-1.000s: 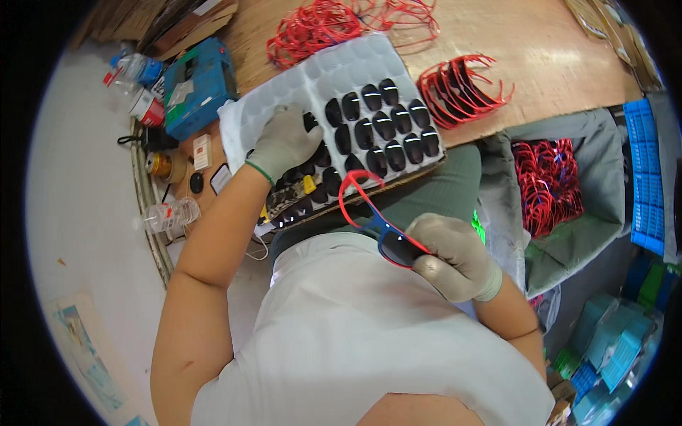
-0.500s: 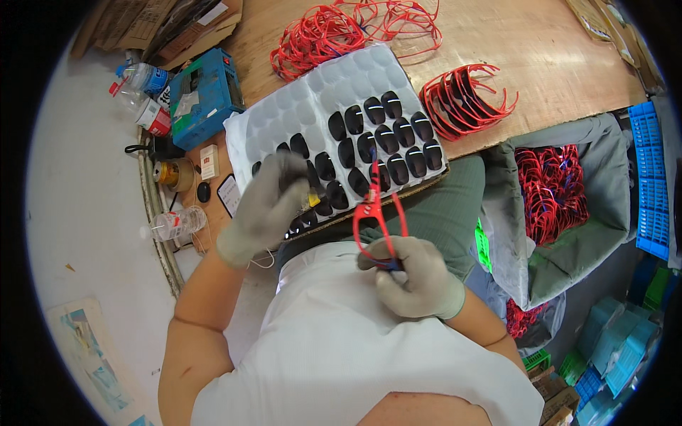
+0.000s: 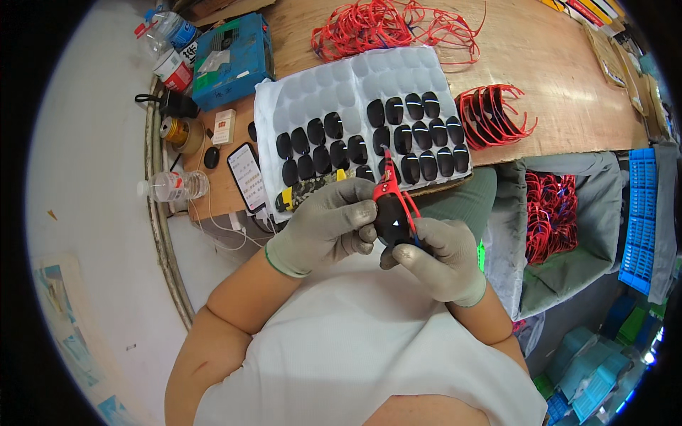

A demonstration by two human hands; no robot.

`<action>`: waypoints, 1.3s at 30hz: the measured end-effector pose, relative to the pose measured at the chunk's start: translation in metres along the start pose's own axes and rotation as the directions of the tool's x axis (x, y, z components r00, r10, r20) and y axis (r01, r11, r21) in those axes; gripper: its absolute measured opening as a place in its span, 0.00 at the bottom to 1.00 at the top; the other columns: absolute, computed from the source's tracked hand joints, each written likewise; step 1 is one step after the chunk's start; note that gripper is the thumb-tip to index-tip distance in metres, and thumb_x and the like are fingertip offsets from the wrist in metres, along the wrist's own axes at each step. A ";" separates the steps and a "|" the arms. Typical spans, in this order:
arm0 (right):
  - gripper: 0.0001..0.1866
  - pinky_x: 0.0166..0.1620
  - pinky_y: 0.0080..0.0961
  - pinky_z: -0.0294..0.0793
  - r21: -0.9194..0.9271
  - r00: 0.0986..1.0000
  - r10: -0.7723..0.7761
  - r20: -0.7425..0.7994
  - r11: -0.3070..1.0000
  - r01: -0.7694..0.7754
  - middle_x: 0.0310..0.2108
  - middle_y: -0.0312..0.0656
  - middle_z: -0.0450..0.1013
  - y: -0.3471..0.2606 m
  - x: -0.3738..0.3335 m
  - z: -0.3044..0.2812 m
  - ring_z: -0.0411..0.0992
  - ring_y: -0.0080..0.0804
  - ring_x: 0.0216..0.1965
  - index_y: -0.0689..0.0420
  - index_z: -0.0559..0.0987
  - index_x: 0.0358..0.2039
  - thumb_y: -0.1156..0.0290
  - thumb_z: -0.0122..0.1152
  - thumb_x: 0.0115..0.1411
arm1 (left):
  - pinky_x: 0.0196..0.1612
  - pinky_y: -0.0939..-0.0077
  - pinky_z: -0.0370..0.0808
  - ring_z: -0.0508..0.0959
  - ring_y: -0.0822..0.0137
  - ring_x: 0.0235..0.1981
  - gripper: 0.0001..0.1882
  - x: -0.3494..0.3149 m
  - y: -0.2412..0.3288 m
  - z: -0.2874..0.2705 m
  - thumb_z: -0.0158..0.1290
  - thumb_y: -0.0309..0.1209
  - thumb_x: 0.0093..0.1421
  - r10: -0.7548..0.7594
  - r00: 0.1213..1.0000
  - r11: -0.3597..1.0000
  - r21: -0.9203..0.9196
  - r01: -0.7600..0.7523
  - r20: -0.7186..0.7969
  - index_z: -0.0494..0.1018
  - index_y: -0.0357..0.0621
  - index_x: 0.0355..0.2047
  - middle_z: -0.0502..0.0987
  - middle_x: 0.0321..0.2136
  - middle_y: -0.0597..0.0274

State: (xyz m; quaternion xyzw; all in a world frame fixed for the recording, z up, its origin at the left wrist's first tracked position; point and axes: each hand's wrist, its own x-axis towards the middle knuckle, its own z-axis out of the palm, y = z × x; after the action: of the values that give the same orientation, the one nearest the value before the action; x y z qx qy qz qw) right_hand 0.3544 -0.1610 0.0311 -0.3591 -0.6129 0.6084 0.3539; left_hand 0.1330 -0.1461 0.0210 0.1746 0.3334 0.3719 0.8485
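Red plastic is what both hands meet on: I see the red glasses frame [image 3: 395, 195] held up in front of the chest, off the worktop [image 3: 554, 64], just below the near edge of the white lens tray [image 3: 298, 92]. Its long axis runs nearly straight up and away from the body — one end points at the tray, the other is buried between the gloves. A dark lens [image 3: 392, 221] sits at the lower part of the frame, squarely between the two hands. My left hand [image 3: 323, 227] comes in from the left with its fingers curled together and pressed against the lens and the frame's left side; my right hand [image 3: 437, 255] closes on them from the right and below, the thumb lying along the lens's lower edge and the fingers wrapped behind. Both are clamped on the same piece, so neither is truly nearer, though I judge that the right hand carries the frame and the left does the pressing. From the left fingertips the lens lies directly to the right, touching them; I cannot tell whether it is already seated in the rim. Rows of the same dark lenses fill the tray's near half, a loose stack of red frames [image 3: 494, 113] rests on the worktop by the tray's right edge, and a tangle of more [image 3: 383, 25] lies at its far edge — all well apart from the hands.
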 end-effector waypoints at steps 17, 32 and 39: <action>0.06 0.26 0.29 0.70 -0.012 0.996 -0.059 -0.064 0.998 0.059 0.22 0.43 0.74 0.004 0.001 0.023 0.71 0.35 0.20 0.64 0.78 0.33 0.76 0.55 0.62 | 0.32 0.82 0.74 0.75 0.77 0.29 0.14 -0.017 -0.001 -0.005 0.57 0.40 0.67 0.143 0.989 0.966 0.211 -0.147 0.037 0.73 0.40 0.39 0.77 0.31 0.64; 0.11 0.27 0.37 0.71 -0.679 0.812 -0.583 0.003 0.595 0.430 0.20 0.42 0.70 -0.001 0.014 0.031 0.71 0.42 0.19 0.65 0.79 0.32 0.82 0.64 0.45 | 0.33 0.80 0.72 0.73 0.76 0.28 0.08 -0.019 -0.010 0.010 0.53 0.30 0.65 0.321 0.945 0.852 0.454 -0.262 -0.057 0.73 0.36 0.37 0.76 0.28 0.64; 0.05 0.22 0.28 0.69 -0.465 0.958 -0.247 -0.147 0.872 0.154 0.16 0.42 0.70 -0.009 0.001 0.034 0.70 0.38 0.16 0.64 0.80 0.32 0.82 0.61 0.54 | 0.38 0.80 0.76 0.77 0.76 0.33 0.10 -0.027 -0.005 0.006 0.53 0.29 0.67 0.235 0.972 0.885 0.406 -0.226 0.028 0.75 0.34 0.44 0.78 0.32 0.63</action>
State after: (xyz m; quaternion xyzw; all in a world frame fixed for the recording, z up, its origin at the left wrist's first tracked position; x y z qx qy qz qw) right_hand 0.3244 -0.1766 0.0394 -0.4250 -0.7314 0.3707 0.3834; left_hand 0.1260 -0.1702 0.0344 0.3814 0.3895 0.3943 0.7398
